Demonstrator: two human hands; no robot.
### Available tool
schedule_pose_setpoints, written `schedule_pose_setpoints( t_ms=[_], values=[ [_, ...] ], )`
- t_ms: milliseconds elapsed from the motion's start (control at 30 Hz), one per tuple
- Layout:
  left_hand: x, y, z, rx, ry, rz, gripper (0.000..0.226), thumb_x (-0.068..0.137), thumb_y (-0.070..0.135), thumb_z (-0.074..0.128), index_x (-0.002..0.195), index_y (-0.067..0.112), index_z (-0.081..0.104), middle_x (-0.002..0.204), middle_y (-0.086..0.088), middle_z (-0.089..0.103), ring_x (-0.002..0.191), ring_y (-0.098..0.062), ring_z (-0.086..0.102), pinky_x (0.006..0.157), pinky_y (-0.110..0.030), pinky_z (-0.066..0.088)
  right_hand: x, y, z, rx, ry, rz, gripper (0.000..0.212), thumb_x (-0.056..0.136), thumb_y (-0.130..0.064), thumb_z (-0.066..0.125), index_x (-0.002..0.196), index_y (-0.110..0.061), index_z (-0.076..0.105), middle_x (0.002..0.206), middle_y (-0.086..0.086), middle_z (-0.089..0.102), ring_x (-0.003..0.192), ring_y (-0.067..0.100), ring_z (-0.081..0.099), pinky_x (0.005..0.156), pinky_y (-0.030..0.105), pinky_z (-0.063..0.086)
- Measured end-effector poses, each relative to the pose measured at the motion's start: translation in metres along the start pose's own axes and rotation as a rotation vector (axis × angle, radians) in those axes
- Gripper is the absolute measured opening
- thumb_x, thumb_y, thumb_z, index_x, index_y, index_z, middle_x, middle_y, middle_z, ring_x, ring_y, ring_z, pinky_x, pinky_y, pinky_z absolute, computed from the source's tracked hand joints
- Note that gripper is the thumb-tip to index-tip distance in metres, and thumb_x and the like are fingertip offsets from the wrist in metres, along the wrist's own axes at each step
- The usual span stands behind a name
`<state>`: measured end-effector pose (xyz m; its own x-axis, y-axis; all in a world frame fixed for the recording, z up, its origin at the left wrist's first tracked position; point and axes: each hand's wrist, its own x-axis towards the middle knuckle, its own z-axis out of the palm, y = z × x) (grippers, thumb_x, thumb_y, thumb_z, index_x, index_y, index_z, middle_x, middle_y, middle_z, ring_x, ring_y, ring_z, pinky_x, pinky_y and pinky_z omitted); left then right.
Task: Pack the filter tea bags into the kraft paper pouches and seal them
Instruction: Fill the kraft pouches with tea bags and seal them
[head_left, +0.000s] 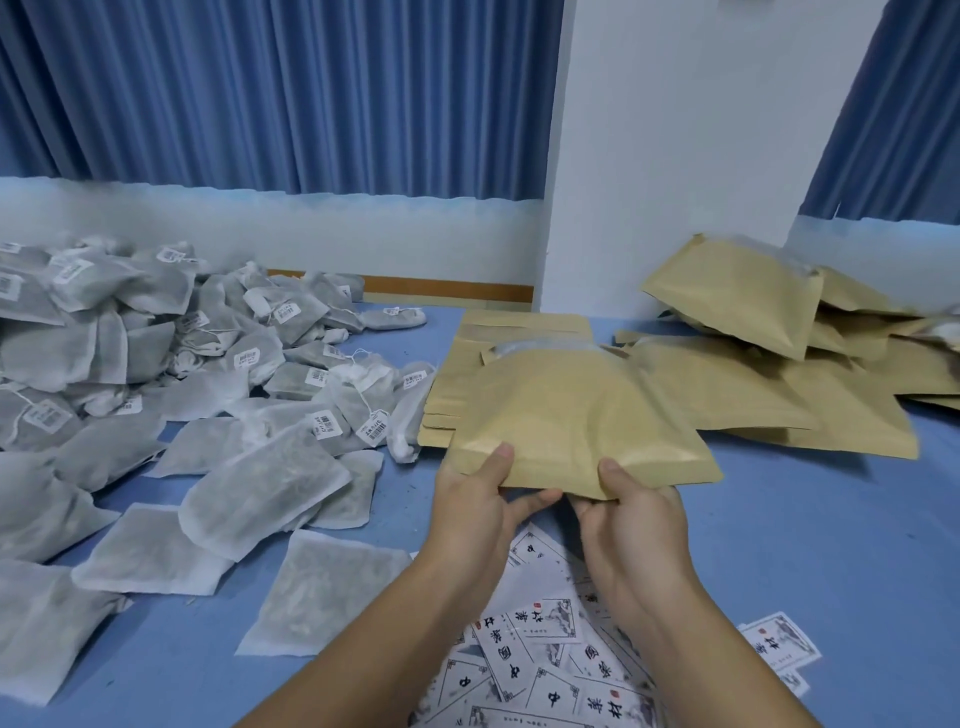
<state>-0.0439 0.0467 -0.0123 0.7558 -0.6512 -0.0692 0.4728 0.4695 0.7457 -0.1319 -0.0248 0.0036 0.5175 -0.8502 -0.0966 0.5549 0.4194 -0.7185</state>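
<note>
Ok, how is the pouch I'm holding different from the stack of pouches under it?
The held pouch bulges as if filled; the stack of pouches lies flat and looks empty. The held pouch is pinched at its near edge by the left hand and right hand; the stack rests on the blue table. The held pouch is one; the stack is several, edges offset. Both are plain brown kraft paper.
</note>
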Motion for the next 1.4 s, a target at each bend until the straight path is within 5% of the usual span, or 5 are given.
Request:
schedule_pose_setpoints(
  t_ms=[333,467,700,1100,1400],
  values=[
    [0.078,0.006,0.117,0.109,-0.251,0.048,0.041,0.101,0.009,0.057,0.141,0.012,0.049,0.112,-0.005,0.07,0.088,-0.009,0.073,0.078,-0.032,0.061,0.098,-0.094,0.017,0.237,0.08,-0.291,0.032,0.096,0.012,0.043,0.115,-0.007,0.061,0.115,0.012,0.07,0.103,0.026,0.07,0.086,0.04,0.059],
    [0.082,-0.01,0.13,0.889,-0.191,0.238,0.021,0.103,0.029,0.054,0.113,0.011,0.059,0.082,0.001,0.056,0.076,-0.017,0.061,0.079,-0.034,0.051,0.137,-0.093,0.022,0.335,0.188,-0.218,0.012,0.103,-0.019,0.051,0.096,-0.015,0.06,0.091,0.002,0.066,0.081,0.014,0.064,0.065,0.018,0.054],
    [0.074,0.002,0.046,1.798,-0.273,0.571,0.023,0.097,0.031,0.049,0.11,0.017,0.063,0.12,-0.003,0.058,0.119,-0.026,0.052,0.103,-0.048,0.038,0.154,-0.068,-0.033,-0.056,0.544,-0.055,0.029,0.099,-0.011,0.034,0.09,0.004,0.058,0.08,0.016,0.068,0.051,0.016,0.065,0.042,0.022,0.049],
    [0.094,0.03,0.004,2.392,-0.357,0.548,0.041,0.1,0.062,0.035,0.103,0.025,0.05,0.11,0.006,0.068,0.104,-0.024,0.065,0.11,-0.053,0.025,0.102,-0.006,-0.006,-1.837,-0.335,-0.597,0.016,0.098,-0.022,0.046,0.09,-0.019,0.06,0.091,-0.005,0.063,0.088,0.025,0.051,0.11,0.042,0.032],
    [0.098,0.053,-0.021,2.474,-0.554,0.789,0.039,0.106,0.051,0.022,0.106,0.027,0.053,0.107,0.006,0.071,0.099,-0.021,0.065,0.117,-0.046,0.018,0.106,-0.003,-0.014,-2.048,-0.675,-0.649,0.043,0.099,-0.054,0.047,0.129,-0.025,0.058,0.144,-0.006,0.051,0.122,0.018,0.05,0.109,0.033,0.024]
  ],
)
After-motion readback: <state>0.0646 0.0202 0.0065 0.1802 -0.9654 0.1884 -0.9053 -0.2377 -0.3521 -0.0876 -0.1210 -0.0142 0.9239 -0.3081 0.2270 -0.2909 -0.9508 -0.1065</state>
